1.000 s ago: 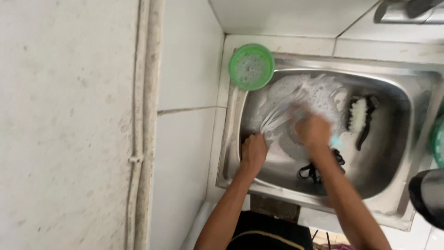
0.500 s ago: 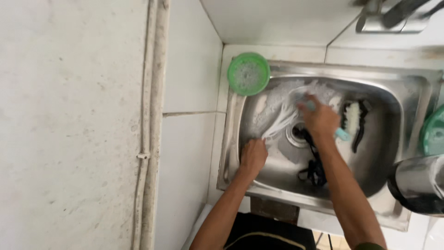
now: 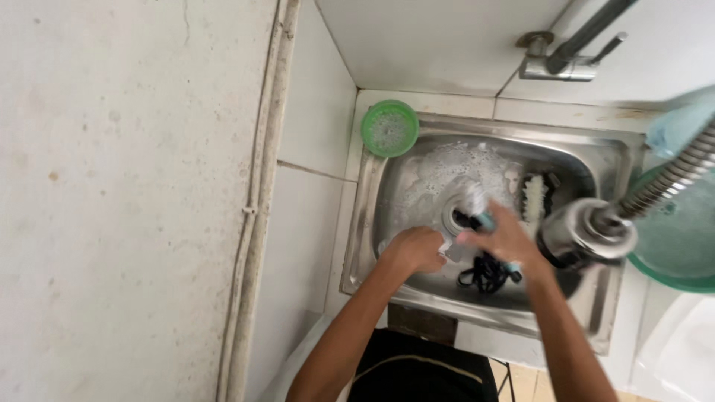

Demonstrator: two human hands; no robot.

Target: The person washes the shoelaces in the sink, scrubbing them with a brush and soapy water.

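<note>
Here, nearest the camera, the left hand [image 3: 417,249] is resting in the front part of the steel sink [image 3: 372,223], its fingers curled shut around a small pale object [image 3: 449,251] that is peeking out on the thumb side; what that object is, I cannot tell. Just beside it the right hand [image 3: 503,238] is moving and blurring, its fingers closing on a teal-handled scrubbing tool [image 3: 488,221], whose handle is sticking out on both sides of the fist. The two hands are almost touching, meeting over the pale object.

Doing this step well is probably calling for a firm left-hand grip so the pale object is not slipping, and short strokes of the scrubbing tool kept low in the basin so the suds are not splashing out.

Under the right wrist a tangle of black cord or cloth [image 3: 484,274] is lying on the sink floor. Further in, foam [image 3: 454,167] is spreading around the drain [image 3: 456,216], and a white-bristled brush [image 3: 534,199] is lying near the far right wall. A green strainer bowl [image 3: 389,128] is sitting on the far left corner, a chrome spray head [image 3: 588,232] is hanging over the right side, and the tap [image 3: 570,59] is mounted on the far wall.
</note>
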